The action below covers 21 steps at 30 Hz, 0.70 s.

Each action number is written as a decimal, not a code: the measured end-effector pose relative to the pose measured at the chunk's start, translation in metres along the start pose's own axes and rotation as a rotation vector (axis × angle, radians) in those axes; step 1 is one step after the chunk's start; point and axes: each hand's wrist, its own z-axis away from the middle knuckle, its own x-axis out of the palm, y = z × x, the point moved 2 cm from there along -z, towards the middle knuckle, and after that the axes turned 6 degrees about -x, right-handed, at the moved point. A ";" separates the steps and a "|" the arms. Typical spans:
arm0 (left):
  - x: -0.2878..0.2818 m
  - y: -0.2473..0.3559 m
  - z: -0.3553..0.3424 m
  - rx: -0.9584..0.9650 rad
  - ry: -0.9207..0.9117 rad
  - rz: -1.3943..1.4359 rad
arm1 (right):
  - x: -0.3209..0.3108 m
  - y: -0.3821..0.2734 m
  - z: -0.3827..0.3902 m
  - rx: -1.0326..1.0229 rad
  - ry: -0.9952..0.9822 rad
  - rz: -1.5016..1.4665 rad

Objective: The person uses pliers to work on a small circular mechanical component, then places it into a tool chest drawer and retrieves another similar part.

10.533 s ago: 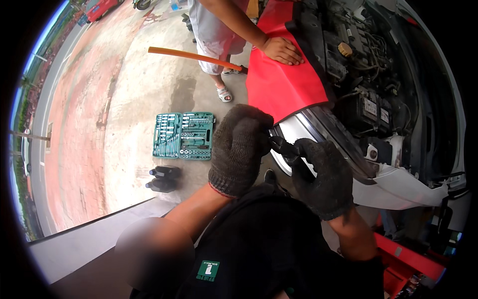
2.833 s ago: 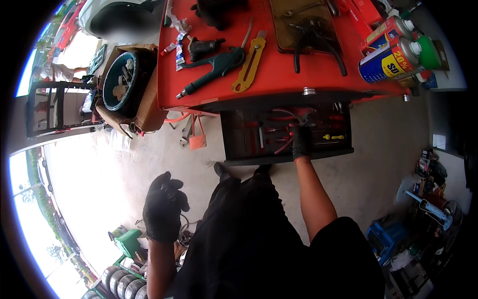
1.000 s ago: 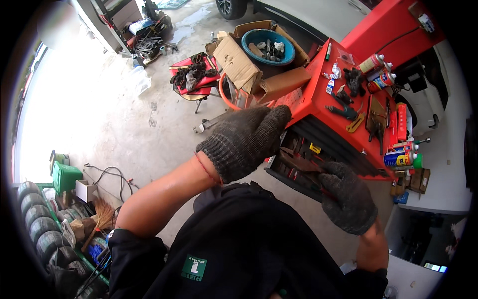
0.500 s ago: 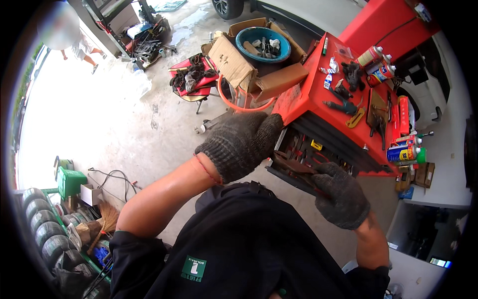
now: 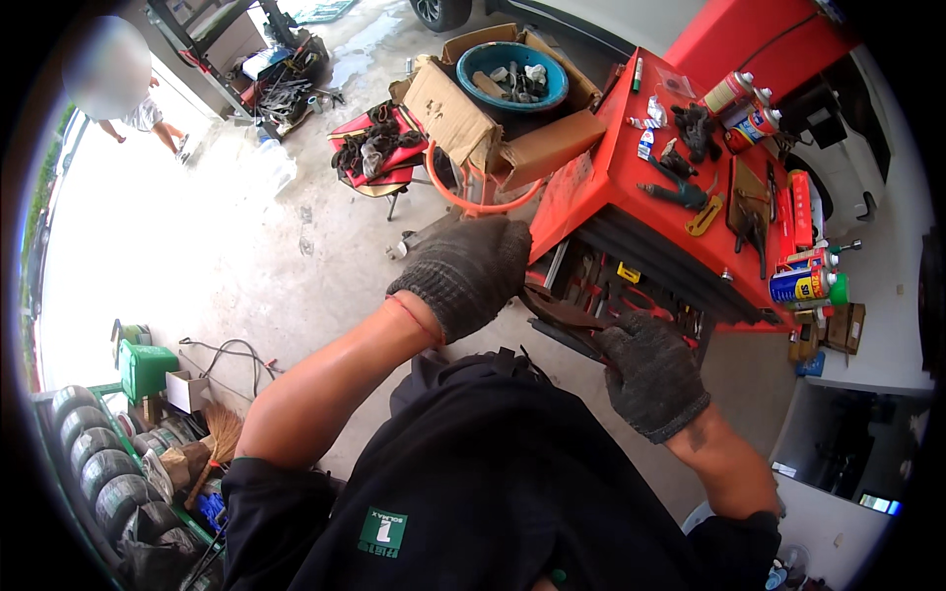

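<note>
Both of my hands wear dark knitted work gloves. In my right hand (image 5: 650,374) is a rust-brown, slightly curved flat piece (image 5: 564,309), gripped at its right end. It spans the gap between the gloves, in front of an open tool drawer. At its left end my left hand (image 5: 471,274) is closed, its fingers curled and mostly hidden; whether it holds the piece's tip or something else does not show. The drawer (image 5: 581,345) holds several hand tools, among them a yellow one (image 5: 628,273) and some with red handles.
A red tool cabinet (image 5: 601,192) carries spray cans (image 5: 727,94), gloves (image 5: 697,131) and a drill-like tool (image 5: 680,192). Beside it, a cardboard box (image 5: 448,108) holds a blue basin (image 5: 463,77). A red folding stool (image 5: 399,175) bears gloves. Tyres (image 5: 103,463) line the lower left; a person (image 5: 148,113) stands far left.
Both gloved hands have shifted slightly left with the brown piece. The left hand has drawn back from over the drawer's corner, and the piece has tilted a little flatter.
</note>
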 end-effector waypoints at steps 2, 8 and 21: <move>0.000 -0.006 0.002 -0.002 -0.011 0.015 | -0.002 -0.004 -0.001 0.005 -0.043 0.006; -0.018 -0.006 0.007 0.001 -0.129 0.142 | -0.013 0.009 0.007 0.038 -0.189 -0.441; -0.018 -0.004 0.011 0.140 -0.022 0.179 | -0.028 0.009 0.004 -0.029 -0.165 -0.314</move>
